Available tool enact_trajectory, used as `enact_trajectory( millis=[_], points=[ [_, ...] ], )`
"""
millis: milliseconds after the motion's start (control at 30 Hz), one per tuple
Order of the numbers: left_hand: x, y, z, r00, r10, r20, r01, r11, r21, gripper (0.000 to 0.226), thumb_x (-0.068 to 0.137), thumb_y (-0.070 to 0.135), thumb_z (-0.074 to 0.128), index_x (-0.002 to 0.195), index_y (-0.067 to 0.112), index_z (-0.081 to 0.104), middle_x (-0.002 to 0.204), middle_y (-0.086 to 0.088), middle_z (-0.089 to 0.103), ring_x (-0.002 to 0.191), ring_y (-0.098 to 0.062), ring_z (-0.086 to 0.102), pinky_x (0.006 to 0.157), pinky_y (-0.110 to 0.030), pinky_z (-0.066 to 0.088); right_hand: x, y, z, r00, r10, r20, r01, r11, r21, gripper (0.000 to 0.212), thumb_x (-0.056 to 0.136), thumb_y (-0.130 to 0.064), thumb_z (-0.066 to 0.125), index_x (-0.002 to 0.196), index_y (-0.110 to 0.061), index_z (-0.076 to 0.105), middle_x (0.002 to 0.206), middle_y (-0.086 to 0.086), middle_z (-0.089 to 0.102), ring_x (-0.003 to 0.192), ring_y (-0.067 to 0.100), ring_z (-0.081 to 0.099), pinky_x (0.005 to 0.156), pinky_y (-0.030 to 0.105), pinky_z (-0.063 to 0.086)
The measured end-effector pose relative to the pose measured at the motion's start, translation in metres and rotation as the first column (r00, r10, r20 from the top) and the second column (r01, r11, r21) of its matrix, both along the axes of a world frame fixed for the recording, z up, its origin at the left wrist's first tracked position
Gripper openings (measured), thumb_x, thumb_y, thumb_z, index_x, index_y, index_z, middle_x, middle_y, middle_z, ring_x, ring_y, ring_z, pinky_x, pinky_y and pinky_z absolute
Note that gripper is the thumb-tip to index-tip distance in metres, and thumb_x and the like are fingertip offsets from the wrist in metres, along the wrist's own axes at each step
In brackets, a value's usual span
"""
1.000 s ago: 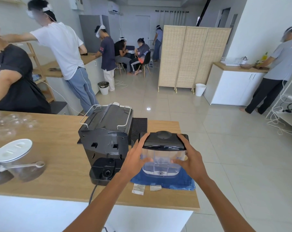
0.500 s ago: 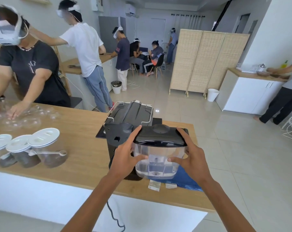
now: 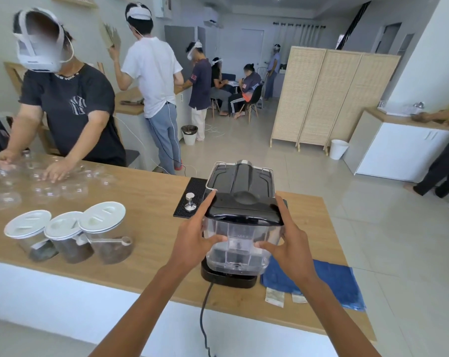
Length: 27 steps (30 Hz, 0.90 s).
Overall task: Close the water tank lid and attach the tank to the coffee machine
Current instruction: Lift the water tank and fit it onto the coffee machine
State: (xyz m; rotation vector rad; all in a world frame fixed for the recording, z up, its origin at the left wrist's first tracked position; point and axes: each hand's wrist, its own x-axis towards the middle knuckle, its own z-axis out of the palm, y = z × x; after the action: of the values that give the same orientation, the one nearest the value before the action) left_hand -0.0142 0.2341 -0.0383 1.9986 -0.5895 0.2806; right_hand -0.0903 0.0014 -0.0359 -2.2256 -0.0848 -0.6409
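The clear water tank (image 3: 240, 244) has its black lid (image 3: 244, 207) down flat on top. I hold it with both hands at the near side of the black coffee machine (image 3: 242, 179). My left hand (image 3: 195, 240) grips its left wall, index finger along the lid's edge. My right hand (image 3: 286, 247) grips the right wall. The tank's bottom is just above the machine's black base (image 3: 228, 278); whether it is seated I cannot tell. The machine's near face is hidden behind the tank.
A blue cloth (image 3: 329, 282) lies right of the machine, two small packets (image 3: 275, 298) at its near edge. A black mat with a metal tamper (image 3: 190, 201) sits left of the machine. Three white-lidded jars (image 3: 71, 234) stand at left. A person works with clear cups (image 3: 50, 186) across the counter.
Both hands have carried the tank from above the blue cloth leftward, in front of the coffee machine and over its base. The lid stays down.
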Motion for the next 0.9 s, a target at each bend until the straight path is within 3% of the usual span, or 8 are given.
enact_trajectory(
  millis=[300, 533, 633, 667, 700, 733, 767, 900],
  points=[
    [0.029, 0.011, -0.019, 0.997, -0.073, -0.031, 0.071, 0.996, -0.049, 0.118, 0.072, 0.023, 0.089, 0.154, 0.05, 0.008, 0.071, -0.004, 0.056, 0.063, -0.03, 0.051, 0.067, -0.023, 0.043, 0.016, 0.019, -0.012, 0.993, -0.097, -0.06, 0.097, 0.995, -0.014, 0.126, 0.072, -0.023, 0.088, 0.154, -0.052, -0.004, 0.146, 0.01, 0.055, 0.097, 0.02, 0.054, 0.098, 0.045, 0.053],
    [0.036, 0.011, -0.022, 0.998, -0.068, 0.016, 0.069, 0.996, -0.061, 0.11, 0.073, 0.033, 0.086, 0.155, 0.043, 0.014, 0.067, -0.002, 0.053, 0.056, -0.006, 0.035, 0.056, -0.017, 0.037, 0.023, 0.024, -0.016, 0.985, -0.146, -0.092, 0.145, 0.989, -0.019, 0.121, 0.075, -0.041, 0.083, 0.155, -0.047, -0.007, 0.127, 0.024, 0.059, 0.091, 0.016, 0.038, 0.075, 0.016, 0.043],
    [0.038, 0.01, -0.022, 0.995, -0.094, 0.011, 0.095, 0.991, -0.099, 0.106, 0.071, 0.044, 0.082, 0.156, 0.039, 0.019, 0.094, -0.02, 0.067, 0.062, -0.001, 0.032, 0.066, -0.02, 0.045, 0.023, 0.023, -0.017, 0.984, -0.157, -0.083, 0.157, 0.988, -0.011, 0.115, 0.073, -0.06, 0.071, 0.156, -0.045, -0.006, 0.102, 0.021, 0.058, 0.092, 0.01, 0.032, 0.068, 0.005, 0.037],
    [0.038, 0.01, -0.021, 0.995, -0.096, 0.014, 0.097, 0.99, -0.104, 0.105, 0.072, 0.036, 0.084, 0.156, 0.035, 0.022, 0.099, -0.02, 0.065, 0.062, -0.001, 0.054, 0.063, -0.018, 0.044, 0.023, 0.024, -0.017, 0.982, -0.163, -0.095, 0.162, 0.987, -0.012, 0.115, 0.073, -0.058, 0.072, 0.156, -0.046, -0.007, 0.102, 0.017, 0.059, 0.084, 0.006, 0.037, 0.066, 0.006, 0.039],
    [0.038, 0.01, -0.022, 0.995, -0.097, 0.02, 0.099, 0.99, -0.098, 0.104, 0.073, 0.029, 0.086, 0.156, 0.032, 0.023, 0.094, -0.015, 0.065, 0.103, -0.01, 0.048, 0.06, -0.017, 0.041, 0.023, 0.024, -0.019, 0.98, -0.168, -0.108, 0.167, 0.986, -0.016, 0.116, 0.074, -0.054, 0.075, 0.156, -0.046, -0.007, 0.114, 0.016, 0.061, 0.078, 0.003, 0.047, 0.066, 0.009, 0.042],
    [0.037, 0.01, -0.024, 0.995, -0.102, 0.023, 0.103, 0.991, -0.081, 0.104, 0.074, 0.026, 0.086, 0.156, 0.031, 0.023, 0.079, -0.008, 0.061, 0.058, -0.006, 0.05, 0.055, -0.017, 0.037, 0.022, 0.026, -0.021, 0.979, -0.169, -0.118, 0.168, 0.986, -0.02, 0.117, 0.073, -0.051, 0.077, 0.156, -0.045, -0.007, 0.136, 0.012, 0.058, 0.085, 0.004, 0.059, 0.068, 0.012, 0.046],
    [0.037, 0.01, -0.028, 0.994, -0.105, 0.031, 0.106, 0.993, -0.059, 0.103, 0.075, 0.025, 0.086, 0.156, 0.033, 0.023, 0.063, 0.0, 0.05, 0.058, -0.006, 0.024, 0.052, -0.019, 0.032, 0.022, 0.027, -0.025, 0.978, -0.168, -0.125, 0.166, 0.986, -0.026, 0.119, 0.073, -0.051, 0.077, 0.156, -0.045, -0.007, 0.155, 0.003, 0.044, 0.1, 0.01, 0.065, 0.07, 0.016, 0.049],
    [0.038, 0.012, -0.043, 0.995, -0.097, -0.005, 0.097, 0.995, -0.002, 0.104, 0.077, 0.019, 0.085, 0.156, 0.036, 0.02, 0.058, 0.002, 0.025, 0.054, -0.01, 0.025, 0.048, -0.032, 0.026, 0.023, 0.028, -0.039, 0.969, -0.202, -0.142, 0.197, 0.979, -0.047, 0.124, 0.075, -0.033, 0.085, 0.157, -0.041, -0.007, 0.166, -0.004, 0.019, 0.125, 0.022, 0.054, 0.073, -0.003, 0.041]
  ],
)
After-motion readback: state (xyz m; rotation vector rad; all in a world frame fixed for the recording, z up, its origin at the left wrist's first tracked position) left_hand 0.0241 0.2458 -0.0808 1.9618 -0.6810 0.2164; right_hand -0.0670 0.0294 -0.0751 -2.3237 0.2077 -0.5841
